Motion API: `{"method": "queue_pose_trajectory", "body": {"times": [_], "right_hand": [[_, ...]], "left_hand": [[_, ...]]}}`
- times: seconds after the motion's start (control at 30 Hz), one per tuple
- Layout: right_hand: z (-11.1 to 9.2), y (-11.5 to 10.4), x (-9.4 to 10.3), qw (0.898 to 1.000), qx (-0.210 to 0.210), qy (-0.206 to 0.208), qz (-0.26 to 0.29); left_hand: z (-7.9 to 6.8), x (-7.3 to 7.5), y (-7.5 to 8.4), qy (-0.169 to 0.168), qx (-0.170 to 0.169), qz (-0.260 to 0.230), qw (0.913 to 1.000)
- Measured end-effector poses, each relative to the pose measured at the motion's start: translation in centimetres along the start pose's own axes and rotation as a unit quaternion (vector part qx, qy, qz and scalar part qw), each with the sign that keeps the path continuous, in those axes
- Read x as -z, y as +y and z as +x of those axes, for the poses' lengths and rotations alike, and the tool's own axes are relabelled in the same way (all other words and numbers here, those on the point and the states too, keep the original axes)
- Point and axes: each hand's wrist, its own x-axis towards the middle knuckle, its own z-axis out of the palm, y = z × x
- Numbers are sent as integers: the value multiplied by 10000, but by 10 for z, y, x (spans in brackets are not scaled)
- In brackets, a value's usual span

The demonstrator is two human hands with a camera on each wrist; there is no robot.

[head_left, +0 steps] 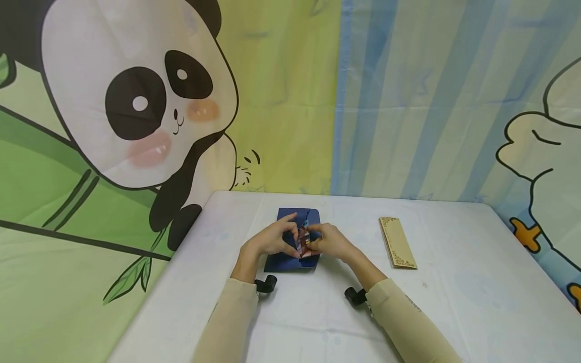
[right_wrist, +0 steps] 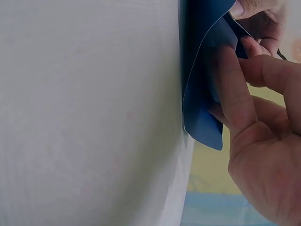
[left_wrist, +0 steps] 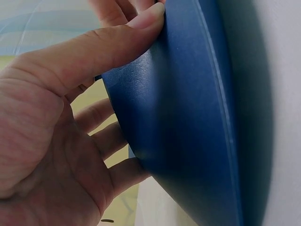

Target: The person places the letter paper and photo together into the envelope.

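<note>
blue card (head_left: 281,263) sits on the white table (head_left: 313,322) before you in the head view, left of a beige card (head_left: 398,243). its long axis seems to run away from you, the far end leaning a little right; a colourful patterned part (head_left: 303,243) shows at its middle. your left hand (head_left: 271,239) and right hand (head_left: 332,241) meet there from either side, fingers bent. the beige card points away too, its far end leaning left. a panda (head_left: 140,166) is printed on the cloth behind.

in the left wrist view, your left thumb presses the blue card near its curved edge, fingers behind, pinching it; a pale crease runs nearly up and down that picture.

in the right wrist view, your right hand pinches a bent blue flap (right_wrist: 200,117), its rounded corner pointing down in that picture.
</note>
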Motion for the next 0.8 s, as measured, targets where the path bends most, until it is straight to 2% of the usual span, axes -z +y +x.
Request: {"method": "queue_pose_trajectory", "body": {"times": [0.23, 0.4, 0.7, 0.8], "right_hand": [[0, -1, -2, 9998, 27, -154, 110], [2, 1, -4, 9998, 80, -188, -17], [4, 1, -7, 9996, -15, -261, 114], [5, 2, -8, 9997, 24, -231, -79]], "left_hand": [[0, 2, 1, -23, -67, -38, 10000], [0, 1, 0, -48, -57, -14, 10000], [1, -1, -3, -102, -44, -32, 9999], [1, -1, -3, -118, -62, -40, 9999]]}}
